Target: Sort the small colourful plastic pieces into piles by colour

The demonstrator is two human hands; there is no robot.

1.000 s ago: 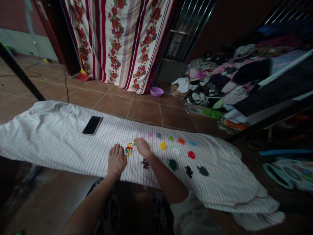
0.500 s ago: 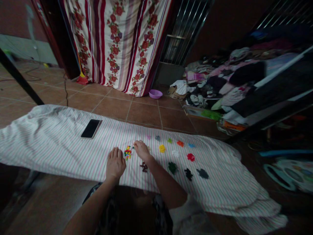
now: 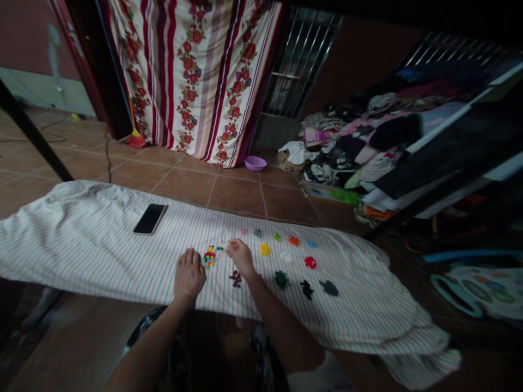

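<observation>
My left hand [image 3: 190, 275] lies flat on the striped cloth, fingers stretched out, just left of a small mixed pile of colourful pieces [image 3: 210, 256]. To the right of that pile, my right hand [image 3: 240, 256] hovers with its fingers curled in a pinch; whatever may be between them is too small to make out. Between the pile and my right fingertips sit a few tiny dark green pieces [image 3: 220, 248]. Brown pieces [image 3: 236, 279] lie below my right hand, beside the wrist. Yellow pieces [image 3: 265, 249] and a dark green cluster [image 3: 280, 280] lie to its right.
Further right are separate clusters of red [image 3: 310, 262], white [image 3: 286, 256], black [image 3: 306, 289] and dark grey pieces [image 3: 329, 288]. Pink, grey, light green, orange and blue ones line the far side. A phone [image 3: 150, 219] rests at left on the striped cloth [image 3: 102, 245].
My right hand has drawn slightly right, away from the mixed pile, and more of the tiny dark green pieces shows. My left hand stays flat. The camera view has shifted a little.
</observation>
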